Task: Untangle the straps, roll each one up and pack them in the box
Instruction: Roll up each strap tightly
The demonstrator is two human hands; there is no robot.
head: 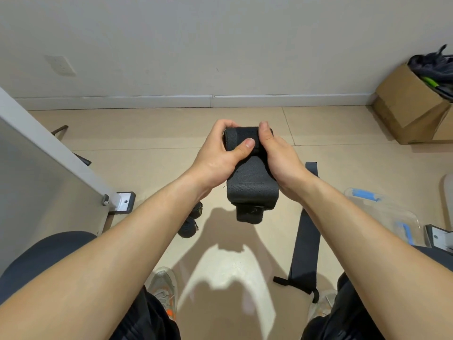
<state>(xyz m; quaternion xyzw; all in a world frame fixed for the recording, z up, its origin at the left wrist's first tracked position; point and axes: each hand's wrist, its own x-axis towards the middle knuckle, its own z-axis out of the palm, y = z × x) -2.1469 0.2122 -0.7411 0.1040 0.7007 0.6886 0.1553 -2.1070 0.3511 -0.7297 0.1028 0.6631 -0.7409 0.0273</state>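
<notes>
"Black woven strap [252, 187], status?"
"Half rolled, held in mid-air over the beige tiled floor [171, 133]. My left hand [220, 153] and right hand [277, 155] both grip the roll; its tail hangs free."
"Risk?"
"If my grip slackens, I judge the roll springs open."
"Room?"
"Clear plastic box [382, 209] sits low right, near; a flat dark strap [306, 241] lies on the floor left of it."

Tiled floor [147, 128] bears a flat strap [305, 246], rolled straps [188, 227], clear box [392, 212].
</notes>
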